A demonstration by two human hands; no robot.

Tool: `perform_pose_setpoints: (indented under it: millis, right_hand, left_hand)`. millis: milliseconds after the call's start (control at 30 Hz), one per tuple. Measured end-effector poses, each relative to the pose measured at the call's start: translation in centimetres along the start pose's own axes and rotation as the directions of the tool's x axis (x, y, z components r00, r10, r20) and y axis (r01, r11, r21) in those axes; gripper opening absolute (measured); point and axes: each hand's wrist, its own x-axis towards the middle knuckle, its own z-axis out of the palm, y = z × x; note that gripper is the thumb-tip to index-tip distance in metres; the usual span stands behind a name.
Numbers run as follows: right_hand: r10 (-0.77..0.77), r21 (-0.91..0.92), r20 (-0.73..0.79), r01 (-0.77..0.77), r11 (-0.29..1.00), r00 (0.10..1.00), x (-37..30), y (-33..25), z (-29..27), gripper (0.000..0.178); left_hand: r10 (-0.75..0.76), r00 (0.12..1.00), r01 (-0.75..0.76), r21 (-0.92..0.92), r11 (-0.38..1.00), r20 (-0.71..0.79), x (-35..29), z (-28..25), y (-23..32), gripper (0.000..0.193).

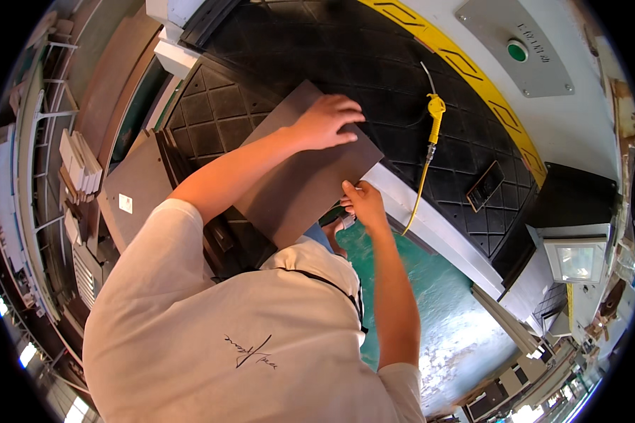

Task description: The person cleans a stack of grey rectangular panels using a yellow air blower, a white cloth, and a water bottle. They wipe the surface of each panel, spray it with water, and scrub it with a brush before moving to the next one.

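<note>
A flat rectangular grey-brown panel (282,187) lies tilted across the near edge of a black gridded worktable, in front of my body. My left hand (328,123) is over the panel's far part, fingers apart and slightly bent, with the fingertips near its far right edge. Whether that palm touches the surface, I cannot tell. At the panel's near right edge, my right hand (363,202) grips the board, thumb on top and the other fingers curled below, partly hidden.
A yellow air gun (436,113) on a yellow hose and a dark phone-like device (485,187) lie on the worktable (374,63). Behind them stands a machine body with a green button (518,50). More boards (137,183) are stacked at left. Green floor (402,282) shows below.
</note>
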Motion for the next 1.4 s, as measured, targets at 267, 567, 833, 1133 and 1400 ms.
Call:
perform_pose_setpoints:
  millis: [267,567,833,1133,1400]
  right_hand:
    - [-0.085,0.143,-0.151,0.107,0.984,0.985,-7.2,3.8,-1.6,0.031]
    - [-0.096,0.148,-0.526,0.202,0.968,0.845,-17.5,10.8,-12.0,0.028]
    - [-0.477,-0.158,-0.782,0.613,0.774,0.401,-33.3,-4.2,-26.6,0.029]
    - [-0.539,-0.521,-0.827,0.583,0.624,-0.161,-35.8,-25.0,-48.3,0.123]
    - [-0.628,-0.661,-0.681,-0.052,0.748,-0.378,-31.8,-25.2,-59.3,0.105]
  left_hand:
    - [-0.112,0.947,0.141,-0.077,0.987,0.303,2.2,3.8,-0.5,0.022]
    - [-0.206,0.974,0.217,-0.128,0.968,0.095,1.7,5.3,2.8,0.018]
    - [0.199,0.919,-0.105,-0.274,0.956,0.339,2.1,6.0,9.5,0.017]
    - [-0.292,0.955,0.295,-0.203,0.934,0.045,-4.9,6.3,16.7,0.02]
    - [-0.513,0.833,0.542,0.122,0.832,-0.205,-14.2,-0.3,13.7,0.081]
